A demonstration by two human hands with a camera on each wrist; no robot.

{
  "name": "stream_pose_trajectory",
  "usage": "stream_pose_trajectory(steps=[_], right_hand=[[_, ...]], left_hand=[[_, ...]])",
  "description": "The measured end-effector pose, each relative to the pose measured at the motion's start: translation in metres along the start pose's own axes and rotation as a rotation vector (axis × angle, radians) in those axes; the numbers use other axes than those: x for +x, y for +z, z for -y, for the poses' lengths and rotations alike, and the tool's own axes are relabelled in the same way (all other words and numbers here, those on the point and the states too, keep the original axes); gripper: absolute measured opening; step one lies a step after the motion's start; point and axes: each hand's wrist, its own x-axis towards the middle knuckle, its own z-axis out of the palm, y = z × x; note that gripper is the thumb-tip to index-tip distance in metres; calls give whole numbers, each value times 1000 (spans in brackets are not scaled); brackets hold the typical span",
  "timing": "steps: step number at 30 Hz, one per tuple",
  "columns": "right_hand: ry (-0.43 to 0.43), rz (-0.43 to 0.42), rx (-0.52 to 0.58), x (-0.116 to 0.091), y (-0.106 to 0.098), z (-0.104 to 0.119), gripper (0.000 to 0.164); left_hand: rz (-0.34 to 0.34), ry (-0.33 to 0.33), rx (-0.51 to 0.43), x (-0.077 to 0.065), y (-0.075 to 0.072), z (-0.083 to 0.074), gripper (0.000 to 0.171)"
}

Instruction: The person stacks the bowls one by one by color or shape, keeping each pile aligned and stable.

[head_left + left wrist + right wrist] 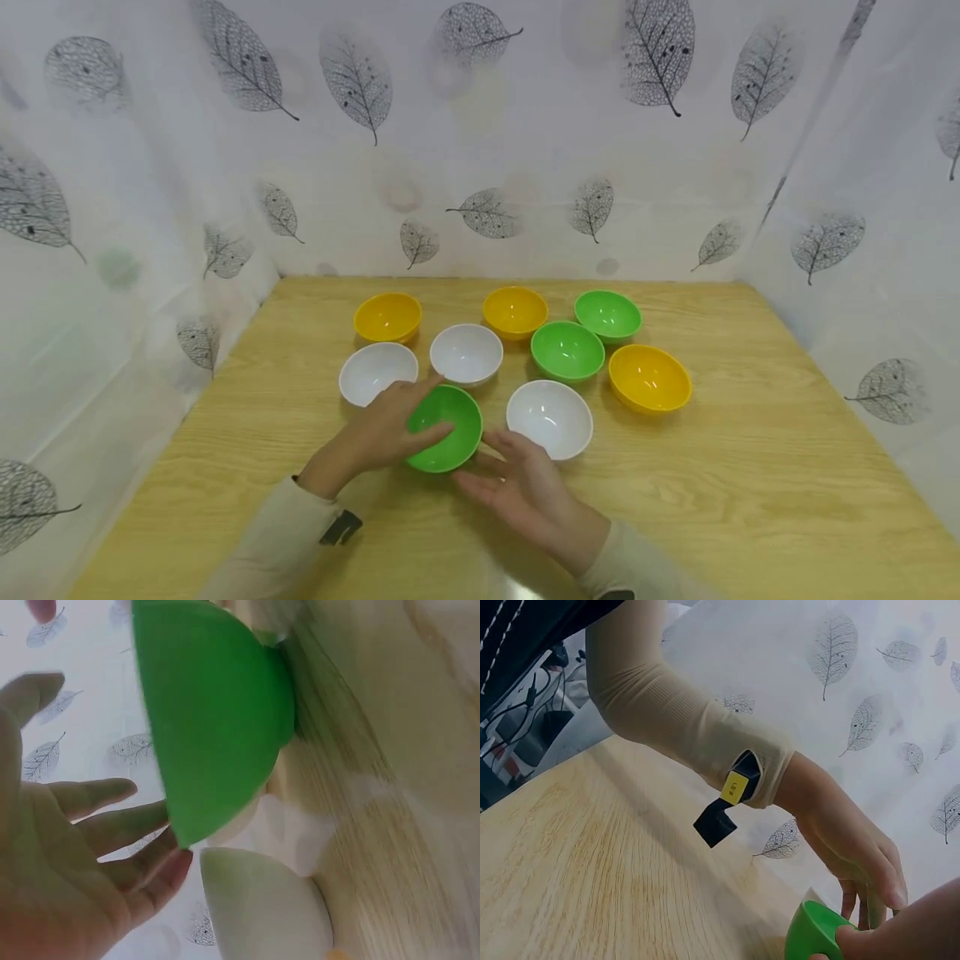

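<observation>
A glossy green bowl [447, 429] stands at the front of a group of bowls, between both hands. My left hand [390, 425] is at its left side, thumb over the bowl's opening; in the left wrist view its extended fingertips touch the rim of the green bowl [214, 712]. My right hand [528, 496] is on the right, palm turned toward the bowl, fingers loosely extended by its lower right side. In the right wrist view, the right hand [922, 922] partly covers the green bowl [801, 937]. Contact under the bowl is hidden.
White bowls [550, 417] stand right of, behind and left of the green one. Farther back are orange bowls [515, 310] and two more green bowls [567, 350]. The wooden table [750, 467] meets leaf-patterned curtains [525, 167] at the back and sides.
</observation>
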Motion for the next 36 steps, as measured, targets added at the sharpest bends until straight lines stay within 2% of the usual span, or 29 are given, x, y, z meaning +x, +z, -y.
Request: stream_pose_trajectory(steps=[3,8,10,14,18,21,24,27,29,32,34,36], right_hand=[[3,8,16,-3,-2,2,54],[23,43,32,-10,-7,7,29],[38,58,18,-15,-11,9,25],[66,59,-29,-24,-21,15,30],[70,79,-113,-33,-31,19,46],[40,131,-289,-38,-39,20,60],[-40,165,-583,-44,-47,19,70],[-164,167,-886,-49,-53,18,78],[-257,154,-1076,-51,-56,17,81],[-389,111,-1305,-52,-60,14,86],[-454,81,-1407,-52,-62,12,87],[-492,60,-1455,-51,-63,10,87]], left_hand=[[-5,53,-72,-4,0,-1,87],[-14,141,-165,-12,-1,-2,109],[-9,162,-194,-17,-1,-1,114],[31,189,-240,-27,-1,-2,117],[27,218,-251,-31,2,-4,113],[-24,216,-204,-35,7,-9,113],[-81,217,-145,-39,14,-16,115],[-115,220,-100,-43,21,-25,117],[-109,207,-96,-44,26,-29,116],[-73,175,-122,-46,34,-34,114],[-47,151,-147,-48,39,-36,112],[-33,147,-167,-50,43,-37,111]])
